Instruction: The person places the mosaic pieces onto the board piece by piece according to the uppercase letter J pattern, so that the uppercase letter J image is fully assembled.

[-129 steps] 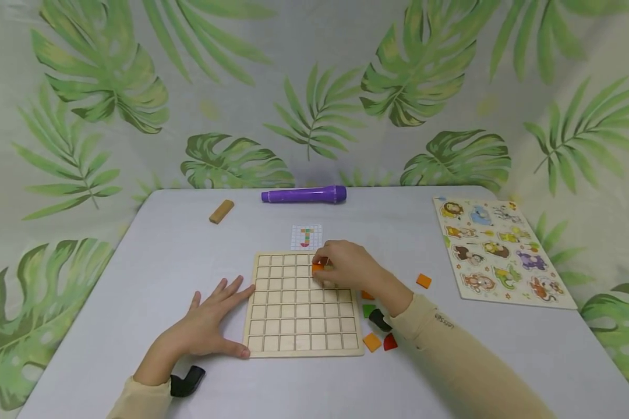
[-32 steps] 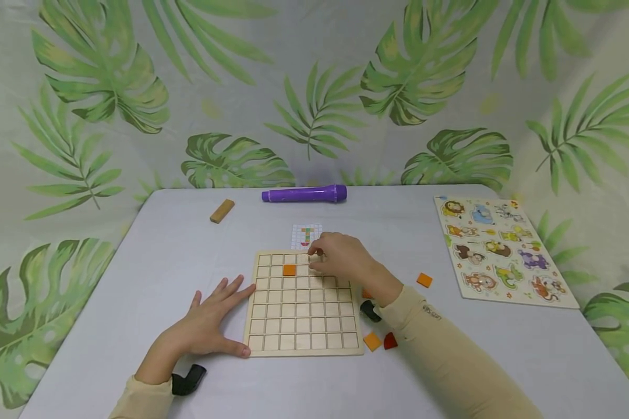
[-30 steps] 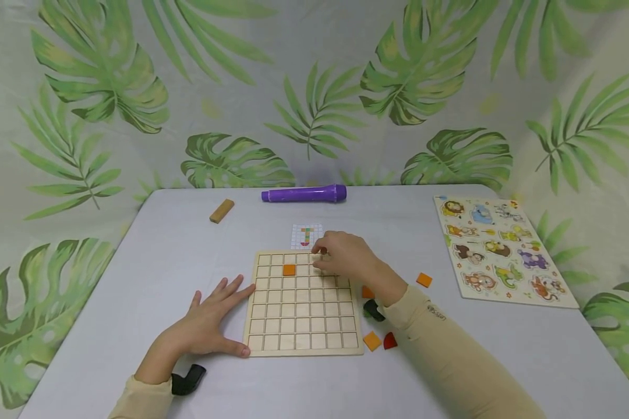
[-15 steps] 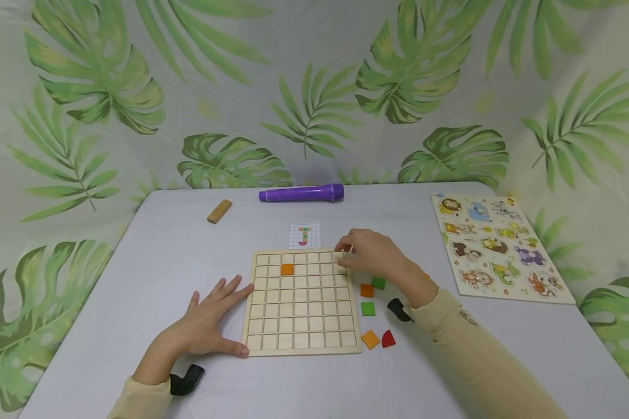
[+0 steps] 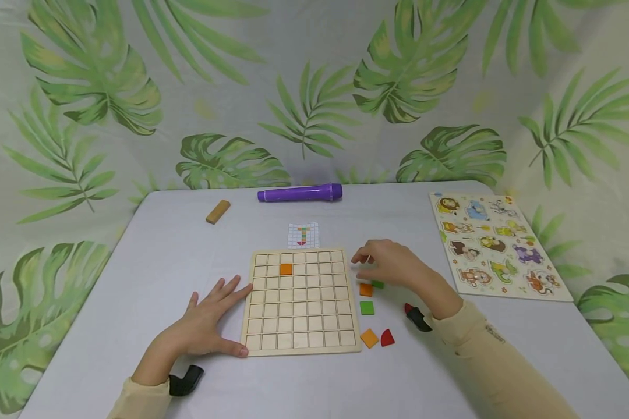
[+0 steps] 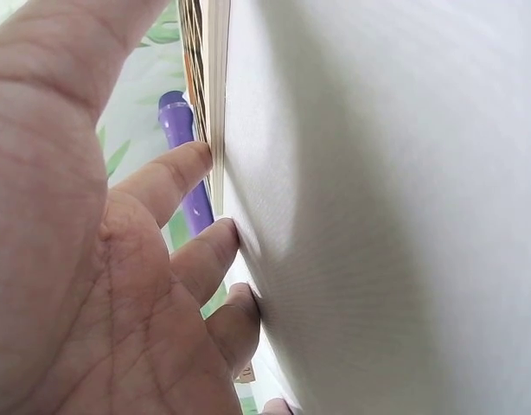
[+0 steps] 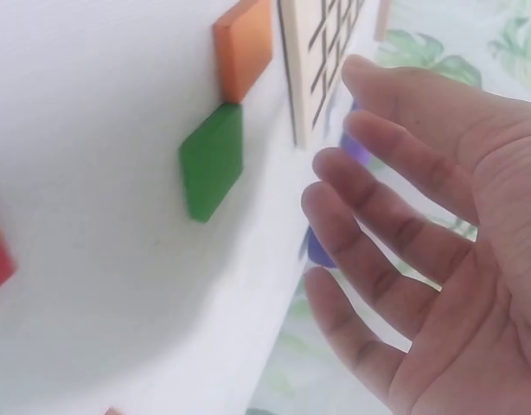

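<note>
A wooden grid board (image 5: 300,302) lies on the table with one orange tile (image 5: 286,269) in a cell of its second row. My left hand (image 5: 204,323) rests flat with spread fingers, index finger and thumb touching the board's left edge. My right hand (image 5: 398,265) hovers off the board's upper right corner, fingers loosely bent and holding nothing, as the right wrist view confirms. Beneath and beside it lie an orange tile (image 5: 366,290) and a dark green tile (image 7: 212,162), partly covered in the head view. Nearer are a light green tile (image 5: 367,308), a yellow-orange tile (image 5: 369,338) and a red quarter-round piece (image 5: 387,337).
A pattern card (image 5: 303,235) lies behind the board. Farther back are a purple microphone (image 5: 300,193) and a small wooden block (image 5: 218,212). An animal puzzle board (image 5: 498,250) lies at the right. A red-tipped piece (image 5: 408,307) shows beside the right wrist's black strap.
The orange tile from my right fingers now lies in the board's second row. My right hand has moved right, off the board. My left hand has stayed in place.
</note>
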`<state>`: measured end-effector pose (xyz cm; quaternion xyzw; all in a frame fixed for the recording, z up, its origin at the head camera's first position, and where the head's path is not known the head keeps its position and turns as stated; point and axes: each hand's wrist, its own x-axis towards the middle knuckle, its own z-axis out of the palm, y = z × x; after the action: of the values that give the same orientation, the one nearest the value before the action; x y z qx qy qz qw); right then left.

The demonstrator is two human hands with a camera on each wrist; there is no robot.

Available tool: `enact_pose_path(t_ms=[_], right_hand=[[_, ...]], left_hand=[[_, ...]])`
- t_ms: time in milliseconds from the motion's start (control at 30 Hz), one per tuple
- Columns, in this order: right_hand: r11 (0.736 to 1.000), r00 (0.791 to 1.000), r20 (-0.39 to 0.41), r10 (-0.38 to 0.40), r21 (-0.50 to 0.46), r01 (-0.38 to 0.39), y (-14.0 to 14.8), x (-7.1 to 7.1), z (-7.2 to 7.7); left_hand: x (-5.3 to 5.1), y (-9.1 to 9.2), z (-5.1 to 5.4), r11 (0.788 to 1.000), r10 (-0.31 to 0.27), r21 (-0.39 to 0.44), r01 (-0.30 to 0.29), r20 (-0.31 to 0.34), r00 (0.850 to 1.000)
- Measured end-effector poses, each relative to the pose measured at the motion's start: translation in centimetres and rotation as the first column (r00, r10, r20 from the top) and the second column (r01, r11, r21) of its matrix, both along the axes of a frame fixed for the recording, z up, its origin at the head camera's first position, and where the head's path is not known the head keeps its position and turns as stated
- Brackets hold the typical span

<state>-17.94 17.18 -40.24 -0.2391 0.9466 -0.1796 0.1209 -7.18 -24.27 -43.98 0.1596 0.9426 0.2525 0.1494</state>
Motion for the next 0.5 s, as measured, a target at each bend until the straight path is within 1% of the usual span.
enact_pose_path(t_ms=[133,500], right_hand=[[1.0,1.0,0.023,-0.015,-0.01,0.015,0.7,0.4,-0.1],[0.999,0.999,0.021,0.025,-0.045,-0.024,2.4,1.1,-0.6]], left_hand=[[0.0,0.0,0.0,1.0,0.001,0.001,-0.001,0.003,1.0],[0.0,-0.1,-0.2,1.0,-0.003,0.001,0.003,-0.003,1.0]])
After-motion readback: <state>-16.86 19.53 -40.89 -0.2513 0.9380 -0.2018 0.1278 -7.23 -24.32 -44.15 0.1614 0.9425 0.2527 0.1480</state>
